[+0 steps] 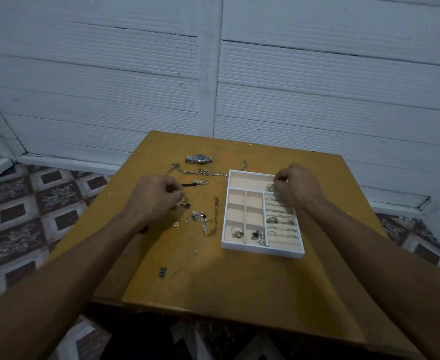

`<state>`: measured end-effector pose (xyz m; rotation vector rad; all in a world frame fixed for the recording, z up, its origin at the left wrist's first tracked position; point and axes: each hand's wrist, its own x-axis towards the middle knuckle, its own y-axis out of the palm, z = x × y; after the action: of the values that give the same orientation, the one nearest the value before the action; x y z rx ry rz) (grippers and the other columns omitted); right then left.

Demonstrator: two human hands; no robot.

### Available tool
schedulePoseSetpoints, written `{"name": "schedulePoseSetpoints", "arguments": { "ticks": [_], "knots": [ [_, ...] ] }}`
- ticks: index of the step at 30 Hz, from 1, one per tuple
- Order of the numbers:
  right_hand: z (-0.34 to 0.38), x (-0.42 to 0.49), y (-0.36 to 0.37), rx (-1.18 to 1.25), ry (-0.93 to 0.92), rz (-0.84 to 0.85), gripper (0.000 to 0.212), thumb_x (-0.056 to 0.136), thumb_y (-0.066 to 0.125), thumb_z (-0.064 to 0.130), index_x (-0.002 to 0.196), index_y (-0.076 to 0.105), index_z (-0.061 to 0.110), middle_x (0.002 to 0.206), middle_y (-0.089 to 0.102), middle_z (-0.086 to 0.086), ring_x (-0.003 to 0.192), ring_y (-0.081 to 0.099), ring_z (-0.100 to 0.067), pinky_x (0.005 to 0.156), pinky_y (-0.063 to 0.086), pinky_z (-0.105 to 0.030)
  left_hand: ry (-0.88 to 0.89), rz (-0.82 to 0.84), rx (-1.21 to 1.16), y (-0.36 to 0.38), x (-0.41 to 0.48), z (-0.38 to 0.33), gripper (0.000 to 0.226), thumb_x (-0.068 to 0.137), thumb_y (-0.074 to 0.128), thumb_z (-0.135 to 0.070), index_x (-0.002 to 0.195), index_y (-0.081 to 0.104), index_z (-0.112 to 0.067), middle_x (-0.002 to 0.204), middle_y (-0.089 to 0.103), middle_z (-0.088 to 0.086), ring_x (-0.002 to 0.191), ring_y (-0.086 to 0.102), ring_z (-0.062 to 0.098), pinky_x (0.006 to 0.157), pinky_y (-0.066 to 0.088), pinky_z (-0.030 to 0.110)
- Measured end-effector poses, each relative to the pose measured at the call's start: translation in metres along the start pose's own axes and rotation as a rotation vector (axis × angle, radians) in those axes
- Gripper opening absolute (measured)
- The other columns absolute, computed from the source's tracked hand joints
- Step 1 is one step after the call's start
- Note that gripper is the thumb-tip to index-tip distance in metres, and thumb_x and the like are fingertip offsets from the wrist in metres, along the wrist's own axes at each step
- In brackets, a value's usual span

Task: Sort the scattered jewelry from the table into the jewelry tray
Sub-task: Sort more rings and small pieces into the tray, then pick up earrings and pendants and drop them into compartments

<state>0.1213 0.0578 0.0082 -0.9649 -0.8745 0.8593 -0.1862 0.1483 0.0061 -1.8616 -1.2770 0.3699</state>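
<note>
Our left hand [159, 196], centre-left, pinches a trinket [185, 203] on the desk [213, 287]; our right hand [298, 188] holds a ring [271, 187] over the jewelry tray [263, 251], likely to slot it into a roll.

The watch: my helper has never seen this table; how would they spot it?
On the yellow-brown table, look toward the far edge, left of the white tray, beyond the long chain. The watch lies there alone, the only piece with a round dark dial and broad metal band.
</note>
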Motion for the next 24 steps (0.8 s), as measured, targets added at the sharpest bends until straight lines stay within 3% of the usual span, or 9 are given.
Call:
{"name": "schedulePoseSetpoints", "arguments": {
  "ticks": [5, 10, 14, 20, 24],
  "knots": [
    [0.038, -0.014, -0.004, 0.083, -0.133, 0.031, 0.019, 0.088, 0.06, 0.021, 0.102, 0.074, 0.016, 0.101, 0.064, -0.002, 0.092, 0.058, -0.018, 0.077, 0.045, -0.03, 0.0, -0.028, -0.015, -0.005, -0.02, 0.006, 0.009, 0.088, 0.067, -0.025, 0.091, 0.075, -0.022, 0.08, 0.068, -0.011, 0.075, 0.06, -0.001, 0.062, 0.045, 0.014],
    [0.084, -0.036, -0.006, 0.117, -0.262, 0.171, 0.017, 0.088, 0.061, 0.018, 0.097, 0.075, 0.017, 0.095, 0.067, 0.004, 0.084, 0.057, -0.012, 0.073, 0.043, -0.027, -0.006, 0.008, -0.022, -0.004, -0.04, 0.009, 0.009, 0.088, 0.066, -0.026, 0.089, 0.075, -0.023, 0.085, 0.071, -0.008, 0.078, 0.061, 0.003, 0.065, 0.046, 0.018],
    [0.11, -0.054, 0.001, 0.017, -0.345, 0.299, 0.011, 0.083, 0.064, 0.025, 0.088, 0.074, 0.022, 0.092, 0.061, 0.003, 0.09, 0.058, -0.018, 0.08, 0.05, -0.034, -0.006, 0.066, -0.029, 0.0, -0.057, 0.01, 0.009, 0.088, 0.066, -0.026, 0.09, 0.075, -0.026, 0.088, 0.07, -0.012, 0.082, 0.058, -0.003, 0.068, 0.045, 0.016],
    [0.129, -0.073, 0.016, -0.226, -0.418, 0.335, 0.016, 0.087, 0.059, 0.033, 0.098, 0.069, 0.028, 0.111, 0.055, -0.003, 0.11, 0.045, -0.026, 0.088, 0.037, -0.039, 0.028, 0.077, -0.02, 0.004, -0.078, 0.002, 0.012, 0.088, 0.064, -0.027, 0.094, 0.074, -0.026, 0.092, 0.07, -0.012, 0.087, 0.06, 0.001, 0.077, 0.05, 0.022],
    [0.136, -0.077, 0.022, -0.321, -0.411, 0.347, 0.021, 0.09, 0.057, 0.033, 0.104, 0.069, 0.024, 0.116, 0.053, -0.006, 0.115, 0.041, -0.027, 0.094, 0.035, -0.042, 0.034, 0.072, -0.022, 0.005, -0.086, -0.002, 0.013, 0.089, 0.063, -0.025, 0.096, 0.075, -0.025, 0.094, 0.07, -0.012, 0.089, 0.06, 0.001, 0.075, 0.046, 0.017]
  ]
}}
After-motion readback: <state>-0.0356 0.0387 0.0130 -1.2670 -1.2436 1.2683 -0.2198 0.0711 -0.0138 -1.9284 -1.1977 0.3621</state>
